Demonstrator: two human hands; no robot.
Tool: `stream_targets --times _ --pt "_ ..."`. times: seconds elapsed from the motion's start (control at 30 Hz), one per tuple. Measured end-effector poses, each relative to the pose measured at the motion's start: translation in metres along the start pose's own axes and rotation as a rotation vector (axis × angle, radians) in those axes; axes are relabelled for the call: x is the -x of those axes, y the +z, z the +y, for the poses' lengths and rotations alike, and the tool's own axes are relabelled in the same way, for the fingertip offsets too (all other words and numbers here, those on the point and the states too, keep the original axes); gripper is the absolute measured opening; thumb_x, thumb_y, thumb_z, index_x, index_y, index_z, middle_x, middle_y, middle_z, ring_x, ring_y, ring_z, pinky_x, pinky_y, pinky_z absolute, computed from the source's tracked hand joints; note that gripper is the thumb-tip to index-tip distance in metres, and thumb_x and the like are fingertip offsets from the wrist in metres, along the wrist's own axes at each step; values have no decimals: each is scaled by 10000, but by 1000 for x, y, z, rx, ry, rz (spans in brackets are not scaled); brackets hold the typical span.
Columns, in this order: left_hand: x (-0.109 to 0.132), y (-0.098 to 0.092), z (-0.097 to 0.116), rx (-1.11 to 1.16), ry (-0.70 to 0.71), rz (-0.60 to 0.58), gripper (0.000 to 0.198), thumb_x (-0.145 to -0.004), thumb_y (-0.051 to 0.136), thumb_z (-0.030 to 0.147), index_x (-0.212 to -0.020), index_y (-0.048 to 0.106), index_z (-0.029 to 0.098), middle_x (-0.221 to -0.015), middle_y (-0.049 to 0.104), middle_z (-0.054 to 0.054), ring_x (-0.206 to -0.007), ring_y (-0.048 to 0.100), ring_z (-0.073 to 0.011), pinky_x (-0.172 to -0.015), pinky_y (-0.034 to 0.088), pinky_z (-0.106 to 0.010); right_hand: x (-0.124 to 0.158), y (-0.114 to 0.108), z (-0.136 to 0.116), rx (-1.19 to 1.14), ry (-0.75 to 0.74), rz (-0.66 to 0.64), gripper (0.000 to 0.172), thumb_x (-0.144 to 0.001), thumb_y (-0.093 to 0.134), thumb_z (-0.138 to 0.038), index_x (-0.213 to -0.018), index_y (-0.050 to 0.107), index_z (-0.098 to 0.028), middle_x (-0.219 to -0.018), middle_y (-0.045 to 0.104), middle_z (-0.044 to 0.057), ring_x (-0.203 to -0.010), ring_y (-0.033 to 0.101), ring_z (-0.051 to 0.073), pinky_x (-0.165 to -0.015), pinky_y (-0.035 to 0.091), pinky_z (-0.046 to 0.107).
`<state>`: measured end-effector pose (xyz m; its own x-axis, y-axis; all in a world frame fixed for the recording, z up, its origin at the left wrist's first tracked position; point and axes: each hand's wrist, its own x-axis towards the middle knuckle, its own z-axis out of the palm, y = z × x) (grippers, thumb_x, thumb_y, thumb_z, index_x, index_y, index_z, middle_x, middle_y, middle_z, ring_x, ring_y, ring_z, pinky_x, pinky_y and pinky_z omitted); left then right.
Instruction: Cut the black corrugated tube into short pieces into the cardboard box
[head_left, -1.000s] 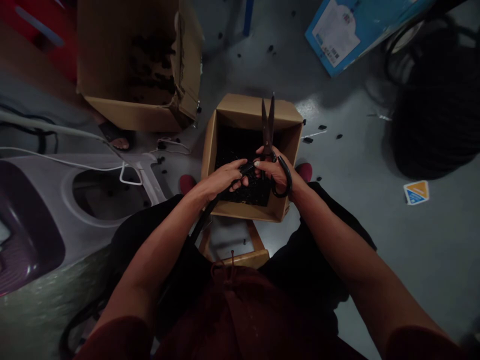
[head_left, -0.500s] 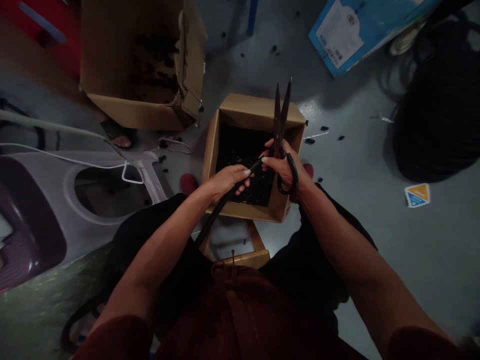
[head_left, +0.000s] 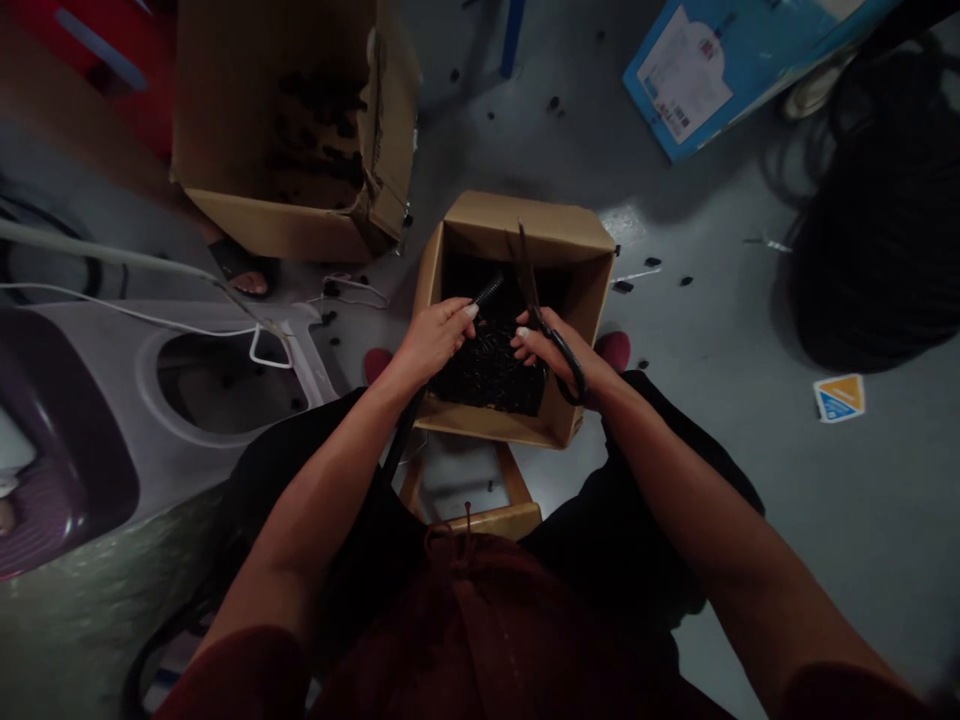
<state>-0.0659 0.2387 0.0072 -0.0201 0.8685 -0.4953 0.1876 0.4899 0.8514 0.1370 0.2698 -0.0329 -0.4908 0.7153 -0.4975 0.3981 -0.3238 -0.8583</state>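
Observation:
My left hand (head_left: 433,335) is closed round a black ribbed hose (head_left: 487,292), whose cut end sticks out past my fingers and whose length runs down past my knee. My right hand (head_left: 551,345) grips the handles of large black scissors (head_left: 529,290), with the blades pointing up and left near the hose end. Both hands hover over a small open cardboard box (head_left: 525,215) between my feet. The box holds several short black hose pieces (head_left: 487,365).
A larger open cardboard box (head_left: 292,130) stands at the back left, and a grey plastic stool with white cords (head_left: 225,370) is on the left. A blue carton (head_left: 720,60) and a black hose coil (head_left: 885,220) lie to the right. Black scraps dot the grey floor.
My right hand has swung the scissors from upright to tilted left and lower. My left hand has slid the hose forward, so its end now shows beyond my fingers.

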Motion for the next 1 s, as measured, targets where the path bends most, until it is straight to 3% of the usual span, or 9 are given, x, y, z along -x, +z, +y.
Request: stream_targets --times 0.17,0.4,0.6,1.0 --pt "-1 -1 -5 -15 14 10 295 -893 464 301 -643 520 154 -567 477 21 -486 382 -56 -485 289 -197 5 2 -3 41 1 -93 428 -827 543 -531 -1081 451 -198 -916 615 55 -770 626 164 -651 520 301" --pt "-2 -2 -5 -14 40 27 307 -891 460 321 -638 514 157 -519 424 39 -468 371 -59 -471 288 -193 4 -1 7 99 12 -126 456 -830 542 -550 -1118 483 -201 -942 640 64 -795 636 183 -685 524 322" --pt "-2 -1 -5 3 32 37 295 -897 457 306 -651 513 154 -569 467 29 -471 372 -51 -466 283 -190 7 -3 1 188 -19 -217 444 -840 533 -530 -1135 505 -199 -1007 640 83 -896 627 219 -732 524 348" --pt "0 0 -1 -18 34 -28 280 -891 453 283 -657 529 151 -578 471 28 -490 366 -55 -486 279 -197 8 -2 1 210 -42 -217 488 -830 530 -548 -1156 503 -186 -1074 611 104 -937 614 226 -781 514 360"
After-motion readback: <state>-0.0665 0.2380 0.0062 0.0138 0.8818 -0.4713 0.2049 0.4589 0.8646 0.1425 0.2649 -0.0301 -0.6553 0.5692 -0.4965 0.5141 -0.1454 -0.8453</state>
